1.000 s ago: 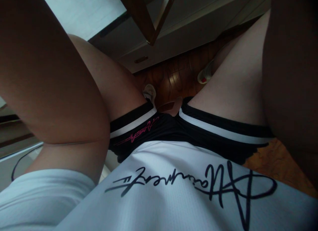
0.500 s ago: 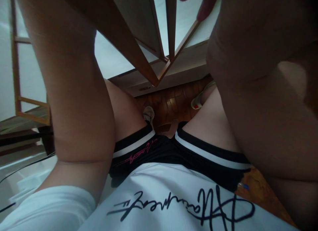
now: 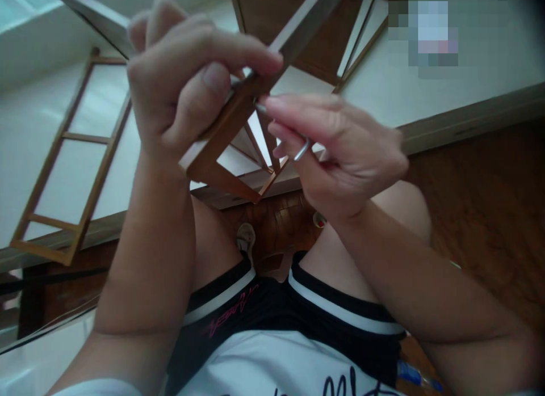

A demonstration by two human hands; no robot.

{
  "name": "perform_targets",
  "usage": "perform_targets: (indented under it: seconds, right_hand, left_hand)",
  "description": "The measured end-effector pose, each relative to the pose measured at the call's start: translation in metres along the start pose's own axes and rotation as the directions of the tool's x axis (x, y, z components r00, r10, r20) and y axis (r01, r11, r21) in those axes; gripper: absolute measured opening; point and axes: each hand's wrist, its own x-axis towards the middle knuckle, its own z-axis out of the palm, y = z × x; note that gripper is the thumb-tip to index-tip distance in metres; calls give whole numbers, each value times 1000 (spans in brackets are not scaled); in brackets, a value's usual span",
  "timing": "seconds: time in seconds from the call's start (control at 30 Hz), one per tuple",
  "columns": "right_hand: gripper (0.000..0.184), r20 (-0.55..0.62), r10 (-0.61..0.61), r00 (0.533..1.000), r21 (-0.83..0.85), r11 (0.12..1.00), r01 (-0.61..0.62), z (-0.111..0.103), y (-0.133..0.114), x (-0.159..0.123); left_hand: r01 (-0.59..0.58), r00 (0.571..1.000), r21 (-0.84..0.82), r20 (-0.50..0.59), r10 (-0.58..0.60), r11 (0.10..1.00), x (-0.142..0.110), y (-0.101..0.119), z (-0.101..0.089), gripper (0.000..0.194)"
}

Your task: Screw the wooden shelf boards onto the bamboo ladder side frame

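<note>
The two hands work close together on a brown wooden frame [image 3: 221, 126], which is raised in front of the body above the knees, tilted, with one corner pointing down toward the floor [image 3: 472, 180]. The left hand [image 3: 179, 84] is clamped around a bar of the frame near a joint, its thumb bent against the wood and its index finger stretched along the bar. The right hand [image 3: 344, 149], on the other side of that joint, pinches a silver L-shaped hex key [image 3: 302, 150] between thumb and fingers; the bent end pokes out below the fingers, while the other end points at the bar and reaches it or nearly so. Whether its tip sits in a fastener is too small to tell. Behind the raised bar shows a broad brown panel [image 3: 317, 55]; how it joins the frame cannot be made out. Off to the left, apart from both hands, a ladder-like wooden frame [image 3: 87, 138] with several crosspieces rests at a slant against or upon a pale surface. Below are black shorts [image 3: 225, 305] with white bands, two shoes on the floor, and a partly hidden blue item [image 3: 409, 373] at lower right.
</note>
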Motion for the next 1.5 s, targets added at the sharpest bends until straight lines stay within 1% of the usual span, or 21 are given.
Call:
perform_targets:
  seconds: [0.03, 0.07, 0.1, 0.13, 0.2, 0.27, 0.37, 0.47, 0.77, 1.13, 1.3, 1.5]
  right_hand:
    - [20, -20, -20, 1000, 33, 999, 20, 1, 3, -1]
    - [19, -32, -36, 999, 68, 997, 38, 2, 5, -2]
    - [19, -20, -44, 999, 91, 995, 46, 3, 7, -2]
    - [21, -6, -50, 999, 99, 994, 50, 3, 8, -2]
    - [25, 23, -38, 999, 103, 994, 36, 3, 8, -1]
    - [28, 38, -16, 999, 111, 994, 12, 3, 8, -1]
    - [31, 35, -9, 999, 134, 991, 4, 3, 7, -1]
    - [31, 23, -11, 1000, 151, 989, 7, 4, 7, 0]
    - [36, -7, 3, 1000, 144, 990, -2, 3, 6, 0]
    - [36, -35, 8, 999, 106, 994, -4, 4, 1, 4]
    - [36, -21, 15, 1000, 91, 996, -13, 3, 1, 2]
    - [42, 36, 16, 999, 103, 994, -19, 3, 3, -2]
  left_hand:
    - [-90, 988, 2, -122, 89, 996, 7, 5, 1, 62]
    - [-117, 968, -12, -225, 111, 993, 11, 9, 2, 58]
    - [-147, 953, -27, -272, 134, 989, 12, 12, 4, 55]
    - [-155, 950, -48, -283, 135, 987, 12, 13, 5, 53]
    - [-165, 958, -76, -247, 142, 983, 9, 12, 6, 49]
    - [-149, 972, -77, -196, 131, 986, 7, 9, 4, 48]
    - [-96, 988, -52, -126, 88, 994, 7, 7, -3, 50]
    - [-73, 994, -48, -90, 69, 996, 7, 8, -7, 48]
    - [-96, 993, -116, -76, 88, 989, 7, 7, -10, 40]
    - [-91, 995, -144, -62, 83, 985, 7, 8, -12, 40]
    - [-104, 994, -154, -58, 96, 982, 7, 9, -14, 37]
    - [-89, 996, -150, -42, 84, 985, 6, 11, -16, 38]
